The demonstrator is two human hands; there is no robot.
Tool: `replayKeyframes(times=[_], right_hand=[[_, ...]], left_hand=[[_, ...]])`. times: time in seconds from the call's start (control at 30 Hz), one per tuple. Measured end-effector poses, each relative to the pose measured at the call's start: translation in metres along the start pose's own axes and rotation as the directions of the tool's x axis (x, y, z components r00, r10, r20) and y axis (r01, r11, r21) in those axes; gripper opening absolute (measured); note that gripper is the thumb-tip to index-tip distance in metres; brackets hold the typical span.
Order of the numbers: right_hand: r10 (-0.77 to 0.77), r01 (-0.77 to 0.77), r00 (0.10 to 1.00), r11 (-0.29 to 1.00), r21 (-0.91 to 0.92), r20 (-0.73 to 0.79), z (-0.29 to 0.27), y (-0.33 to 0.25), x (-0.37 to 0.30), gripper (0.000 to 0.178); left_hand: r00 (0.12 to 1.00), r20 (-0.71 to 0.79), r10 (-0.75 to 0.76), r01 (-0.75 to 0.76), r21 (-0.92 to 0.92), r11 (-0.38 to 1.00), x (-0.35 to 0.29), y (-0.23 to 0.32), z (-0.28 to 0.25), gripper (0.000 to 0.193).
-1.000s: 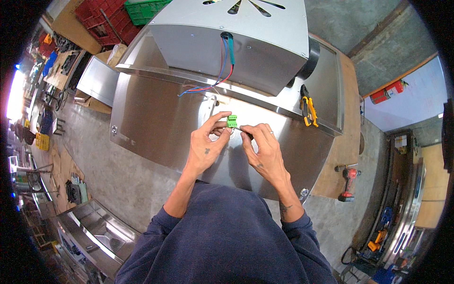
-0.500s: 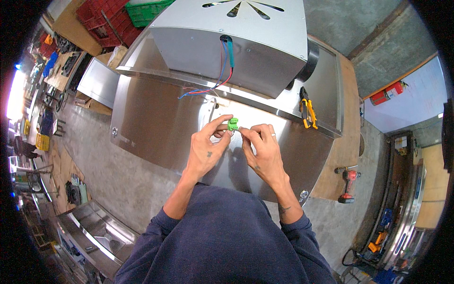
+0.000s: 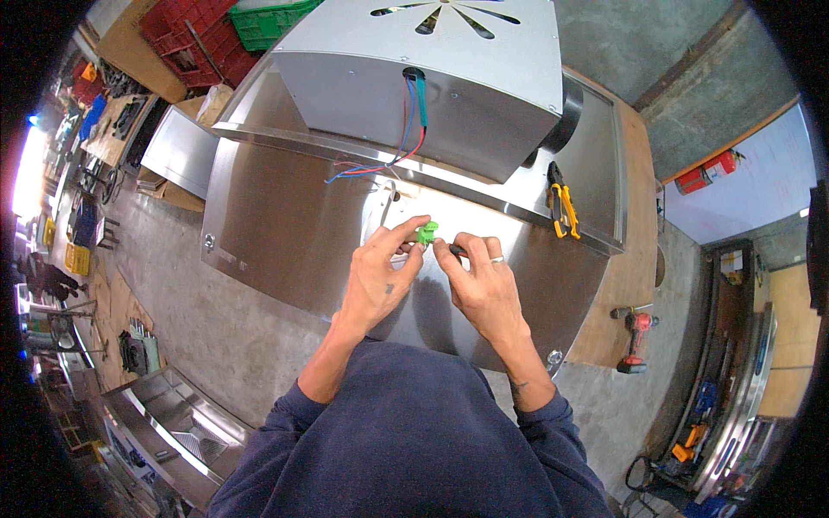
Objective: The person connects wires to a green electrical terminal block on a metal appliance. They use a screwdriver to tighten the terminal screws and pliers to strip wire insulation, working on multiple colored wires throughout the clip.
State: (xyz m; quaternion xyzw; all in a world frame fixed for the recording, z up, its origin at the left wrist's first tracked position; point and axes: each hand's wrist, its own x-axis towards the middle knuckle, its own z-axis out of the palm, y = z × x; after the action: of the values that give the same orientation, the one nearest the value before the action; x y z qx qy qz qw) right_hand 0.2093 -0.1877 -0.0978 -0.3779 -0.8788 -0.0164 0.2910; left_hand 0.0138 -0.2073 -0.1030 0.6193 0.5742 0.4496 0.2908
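Observation:
Between the thumb and fingers of my left hand (image 3: 377, 274) is a small green terminal block (image 3: 427, 232). Close beside it, my right hand (image 3: 484, 281) pinches a small dark tool (image 3: 458, 249); its kind is mostly hidden by the fingers. Both hands are over a shiny stainless steel panel (image 3: 285, 216). Beyond them, red and blue wires (image 3: 371, 169) hang out of a hole in a steel box (image 3: 345, 99) and trail over the panel's ledge.
Yellow-handled pliers (image 3: 563, 203) lie on the steel at the right. A red cordless drill (image 3: 635, 341) is on the brown board (image 3: 596, 332) farther right. Red crates (image 3: 194, 43) and a green crate (image 3: 272, 24) stand at the back left.
The green terminal block has been tilted in my left fingers. My right hand has turned and drawn slightly back, so the dark tool shows more. The pliers and wires have stayed put.

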Motion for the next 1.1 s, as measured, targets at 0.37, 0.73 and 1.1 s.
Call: replayKeyframes(times=[0.37,0.73,1.1], right_hand=[[-0.107,0.111,0.992,0.992,-0.055,0.063,-0.008,-0.002,0.002,0.043],[-0.066,0.067,0.998,0.996,-0.055,0.012,0.003,0.002,0.007,0.018],[0.069,-0.077,0.99,0.995,0.062,0.119,-0.007,0.002,0.01,0.015]], left_hand=[[0.996,0.008,0.088,-0.088,0.096,0.992,-0.001,0.004,0.002,0.043],[0.989,-0.027,0.144,-0.141,0.097,0.985,-0.004,-0.001,0.006,0.043],[0.987,-0.016,0.16,-0.156,0.153,0.976,-0.004,-0.002,0.009,0.044]])
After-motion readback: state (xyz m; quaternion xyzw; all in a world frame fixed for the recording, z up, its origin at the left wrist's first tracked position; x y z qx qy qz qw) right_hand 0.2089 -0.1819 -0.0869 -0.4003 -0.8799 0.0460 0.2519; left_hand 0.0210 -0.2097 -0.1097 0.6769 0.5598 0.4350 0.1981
